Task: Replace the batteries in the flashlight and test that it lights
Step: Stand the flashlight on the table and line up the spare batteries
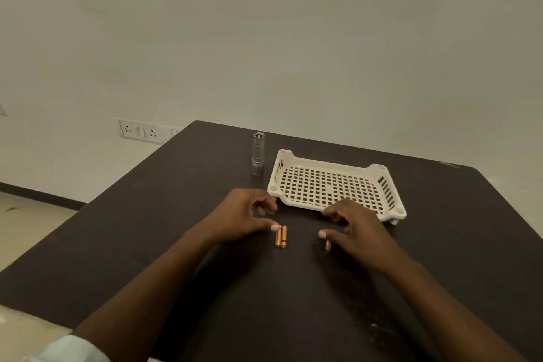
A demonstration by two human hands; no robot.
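A silver flashlight (258,150) stands upright on the dark table (176,214), far from both hands. Two copper-coloured batteries (281,236) lie side by side on the table in front of me. My left hand (245,213) hovers just left of them, fingers loosely curled, its thumb tip touching or nearly touching their top end. A third battery (328,245) lies partly hidden under the thumb of my right hand (355,228), which hovers over it with loosely curled fingers and holds nothing.
A white perforated plastic tray (335,185) sits behind my right hand, with nothing in it. A wall socket panel (141,130) is on the wall beyond the table's left corner. The table's left edge drops to the floor.
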